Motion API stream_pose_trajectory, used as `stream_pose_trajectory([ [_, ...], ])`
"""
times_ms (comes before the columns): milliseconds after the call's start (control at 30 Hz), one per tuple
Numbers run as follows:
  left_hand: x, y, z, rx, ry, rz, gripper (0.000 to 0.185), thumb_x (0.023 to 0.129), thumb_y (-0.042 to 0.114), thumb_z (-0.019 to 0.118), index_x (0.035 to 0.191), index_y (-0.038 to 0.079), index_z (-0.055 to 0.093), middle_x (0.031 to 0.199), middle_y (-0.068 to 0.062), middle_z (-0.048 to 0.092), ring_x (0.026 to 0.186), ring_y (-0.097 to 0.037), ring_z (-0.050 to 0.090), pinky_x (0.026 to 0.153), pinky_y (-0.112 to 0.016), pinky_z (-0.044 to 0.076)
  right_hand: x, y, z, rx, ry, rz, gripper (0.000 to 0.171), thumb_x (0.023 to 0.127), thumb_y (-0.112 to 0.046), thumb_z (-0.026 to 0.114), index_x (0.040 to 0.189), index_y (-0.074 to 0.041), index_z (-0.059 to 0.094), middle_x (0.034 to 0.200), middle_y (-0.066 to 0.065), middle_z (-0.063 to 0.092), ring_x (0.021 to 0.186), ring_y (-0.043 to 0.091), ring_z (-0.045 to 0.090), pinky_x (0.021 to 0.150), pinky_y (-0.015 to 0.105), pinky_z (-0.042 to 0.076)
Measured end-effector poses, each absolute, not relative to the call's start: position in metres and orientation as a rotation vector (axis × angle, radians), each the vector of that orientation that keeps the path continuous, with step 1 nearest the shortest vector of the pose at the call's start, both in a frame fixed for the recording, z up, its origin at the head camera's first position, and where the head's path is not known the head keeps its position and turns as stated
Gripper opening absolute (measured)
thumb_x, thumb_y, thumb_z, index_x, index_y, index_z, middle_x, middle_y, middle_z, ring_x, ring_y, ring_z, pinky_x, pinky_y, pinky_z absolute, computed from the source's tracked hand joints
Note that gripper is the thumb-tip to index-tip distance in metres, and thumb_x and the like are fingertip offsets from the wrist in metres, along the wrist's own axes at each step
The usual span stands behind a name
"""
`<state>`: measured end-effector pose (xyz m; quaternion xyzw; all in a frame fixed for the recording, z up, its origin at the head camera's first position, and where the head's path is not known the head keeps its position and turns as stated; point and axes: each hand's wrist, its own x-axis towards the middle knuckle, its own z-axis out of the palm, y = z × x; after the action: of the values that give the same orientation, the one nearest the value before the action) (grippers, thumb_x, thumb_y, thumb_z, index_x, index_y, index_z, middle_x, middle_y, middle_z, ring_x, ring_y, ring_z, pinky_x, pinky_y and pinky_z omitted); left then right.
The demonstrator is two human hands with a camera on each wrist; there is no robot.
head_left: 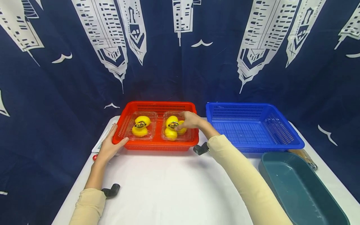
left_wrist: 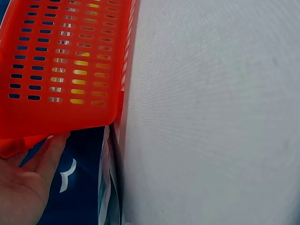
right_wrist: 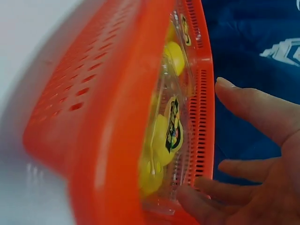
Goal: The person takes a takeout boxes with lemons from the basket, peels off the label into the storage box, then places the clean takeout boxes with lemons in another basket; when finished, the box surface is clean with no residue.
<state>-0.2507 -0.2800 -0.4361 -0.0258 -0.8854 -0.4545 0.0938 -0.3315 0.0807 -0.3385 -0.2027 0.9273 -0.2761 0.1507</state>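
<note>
Red basket (head_left: 157, 145): centre of the white table (head_left: 168, 187), at 12 o'clock from the person; holds two clear lemon packs side by side.
L pack (head_left: 141, 126): sits at 9 o'clock within basket; yellow lemons, dark round label on lid.
R pack (head_left: 175, 127): at 3 o'clock within basket, same label; touched by R hand.
L hand (head_left: 108, 149): fingers relaxed and spread, palm against basket's near-left corner, thumb along front wall; grasps nothing. Wrist view shows palm under the rim.
R hand (head_left: 190, 120): reaches over basket rim, fingers loosely extended, tips resting on R pack's lid; not clenched. Wrist view confirms fingers apart, none wrapped round the pack.
Blue basket (head_left: 254, 147): just beside red one, at 3 o'clock.
Teal tray (head_left: 298, 190): at 5 o'clock from blue basket, near table edge.
</note>
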Motion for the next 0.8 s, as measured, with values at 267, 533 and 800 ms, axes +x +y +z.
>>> stream_pose_trajectory([
  [267, -0.251, -0.28, -0.438, -0.084, -2.609, -1.366, 0.093, 0.088, 0.038, 0.068, 0.156, 0.008, 0.014, 0.165, -0.01, 0.011, 0.151, -0.037, 0.014, 0.12, -0.06, 0.017, -0.34, 0.071, -0.343, -0.403, 2.655, -0.873, 0.048, 0.08, -0.034, 0.077, 0.105, 0.002, 0.058, 0.083, 0.004, 0.046, 0.079, 0.018, 0.047, 0.067, 0.025, 0.041],
  [533, -0.251, -0.28, -0.437, -0.084, -2.604, -1.367, 0.092, 0.088, 0.038, 0.068, 0.156, 0.008, 0.015, 0.165, -0.009, 0.011, 0.151, -0.037, 0.014, 0.12, -0.06, 0.018, -0.339, 0.058, -0.349, -0.188, 2.688, -0.847, 0.079, 0.081, -0.039, 0.077, 0.136, 0.005, 0.041, 0.131, 0.015, 0.051, 0.116, 0.028, 0.049, 0.104, 0.037, 0.045],
  [800, -0.251, -0.279, -0.438, -0.09, -2.605, -1.358, 0.092, 0.088, 0.039, 0.068, 0.156, 0.008, 0.015, 0.165, -0.009, 0.011, 0.151, -0.036, 0.014, 0.12, -0.06, 0.018, -0.343, 0.052, -0.356, -0.107, 2.734, -0.846, 0.075, 0.08, -0.036, 0.078, 0.134, 0.003, 0.044, 0.132, 0.016, 0.052, 0.118, 0.03, 0.049, 0.106, 0.04, 0.045],
])
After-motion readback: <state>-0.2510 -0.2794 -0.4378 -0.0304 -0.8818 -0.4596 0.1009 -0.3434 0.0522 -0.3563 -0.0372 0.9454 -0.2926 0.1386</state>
